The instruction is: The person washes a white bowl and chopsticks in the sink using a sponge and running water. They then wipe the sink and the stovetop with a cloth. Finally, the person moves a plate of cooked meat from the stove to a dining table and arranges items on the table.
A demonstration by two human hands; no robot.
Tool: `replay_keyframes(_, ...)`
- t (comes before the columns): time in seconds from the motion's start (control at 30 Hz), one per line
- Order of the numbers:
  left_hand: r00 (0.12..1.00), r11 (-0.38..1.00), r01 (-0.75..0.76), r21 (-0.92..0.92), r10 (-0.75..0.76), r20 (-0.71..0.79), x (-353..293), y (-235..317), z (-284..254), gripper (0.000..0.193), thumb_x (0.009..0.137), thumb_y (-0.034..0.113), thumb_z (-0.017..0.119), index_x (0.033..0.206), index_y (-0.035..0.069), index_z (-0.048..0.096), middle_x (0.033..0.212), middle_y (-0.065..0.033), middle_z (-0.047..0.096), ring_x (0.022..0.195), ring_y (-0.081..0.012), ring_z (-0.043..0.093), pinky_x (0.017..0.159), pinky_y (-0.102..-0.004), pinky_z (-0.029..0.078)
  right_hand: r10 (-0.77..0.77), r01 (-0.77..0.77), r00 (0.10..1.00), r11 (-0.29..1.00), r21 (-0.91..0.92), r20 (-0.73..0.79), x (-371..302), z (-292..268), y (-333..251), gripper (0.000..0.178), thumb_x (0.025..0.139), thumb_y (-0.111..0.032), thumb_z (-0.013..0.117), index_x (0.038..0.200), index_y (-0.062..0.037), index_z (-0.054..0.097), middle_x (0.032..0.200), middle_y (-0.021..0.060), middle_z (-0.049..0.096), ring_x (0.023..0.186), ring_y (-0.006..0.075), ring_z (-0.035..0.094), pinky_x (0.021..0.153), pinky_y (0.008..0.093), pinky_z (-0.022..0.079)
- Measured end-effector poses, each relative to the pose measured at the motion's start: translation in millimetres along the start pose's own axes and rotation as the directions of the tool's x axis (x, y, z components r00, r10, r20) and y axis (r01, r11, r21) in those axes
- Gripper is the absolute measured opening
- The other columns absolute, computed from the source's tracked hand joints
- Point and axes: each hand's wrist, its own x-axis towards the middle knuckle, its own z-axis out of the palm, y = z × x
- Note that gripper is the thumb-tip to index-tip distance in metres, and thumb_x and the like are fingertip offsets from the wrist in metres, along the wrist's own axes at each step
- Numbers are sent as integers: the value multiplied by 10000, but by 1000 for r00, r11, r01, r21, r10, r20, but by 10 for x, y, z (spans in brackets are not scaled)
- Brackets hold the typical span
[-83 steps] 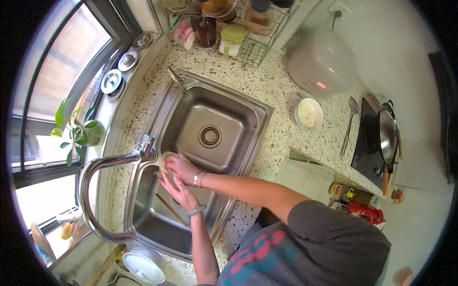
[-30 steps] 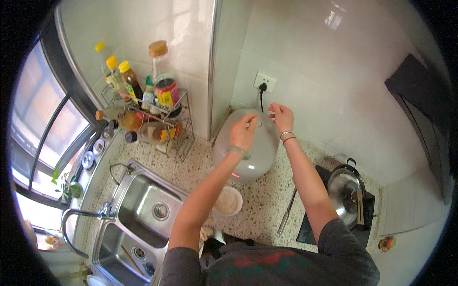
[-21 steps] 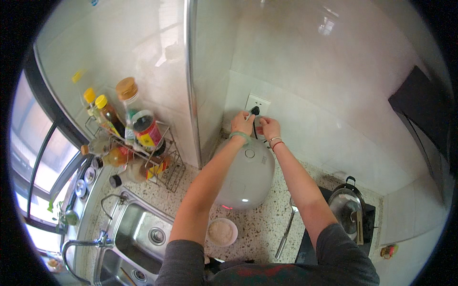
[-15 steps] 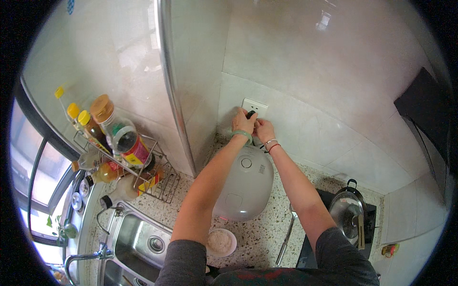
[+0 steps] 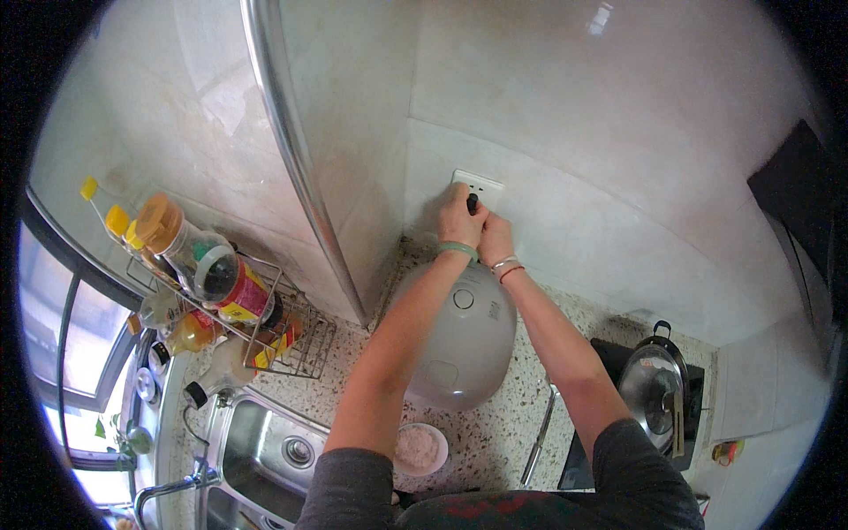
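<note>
My left hand (image 5: 461, 217), with a green bangle at its wrist, grips a black plug (image 5: 473, 204) just below a white wall socket (image 5: 478, 184). Whether the plug's prongs are inside the socket is hidden. Pressed up beside it is my right hand (image 5: 495, 239), its fingers closed; what they hold, if anything, does not show. Under my forearms sits a pale grey rice cooker (image 5: 468, 340) with its lid down and a round button on top. A white bowl of rice (image 5: 418, 449) stands in front of the cooker.
To the left, a wire rack (image 5: 305, 340) holds several bottles beside a steel sink (image 5: 265, 446) with a faucet (image 5: 172, 488). A long metal utensil (image 5: 541, 437) lies right of the cooker. Farther right, a lidded pan (image 5: 654, 393) sits on a black stove (image 5: 579, 464).
Both hands have drawn closer together around the plug, and the right hand has moved up against the left. The view has shifted slightly.
</note>
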Motion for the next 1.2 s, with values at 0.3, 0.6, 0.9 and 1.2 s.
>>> replay_keyframes(0.3, 999, 996, 12, 84, -15, 33, 69, 170, -72, 272, 732, 164, 628, 876, 20, 447, 796, -232, 585, 769, -435, 573, 658, -501, 450, -43, 45, 999, 998, 48, -27, 17, -86, -95, 237, 810, -175, 565, 926, 20, 633, 785, 268, 610, 749, 416, 613, 648, 437, 487)
replay_keyframes(0.6, 995, 993, 86, 87, -90, 43, 29, 164, -100, 283, 729, 165, 616, 902, 16, 449, 866, -236, 577, 818, -432, 567, 685, -510, 454, -34, 34, 999, 997, 66, 2, 20, -72, -70, 242, 811, -170, 569, 934, 28, 636, 817, 268, 612, 756, 385, 630, 644, 409, 482)
replay_keyframes(0.9, 991, 994, 97, 48, -101, 84, -82, 180, -332, 281, 776, 205, 613, 930, 19, 470, 842, -240, 609, 828, -434, 587, 719, -486, 470, -93, 98, 988, 995, -37, 123, -77, -106, -79, 246, 850, -158, 517, 1027, -22, 620, 841, 244, 611, 786, 393, 607, 679, 431, 478)
replay_keyframes(1.2, 955, 982, 154, 111, -176, 237, -247, -174, -742, 394, 856, 304, 590, 1169, 67, 552, 1025, -186, 636, 954, -344, 599, 847, -411, 463, 23, -34, 996, 990, 139, 81, -272, -435, -357, 249, 888, -237, 501, 894, -59, 674, 841, 178, 641, 791, 360, 617, 691, 417, 486)
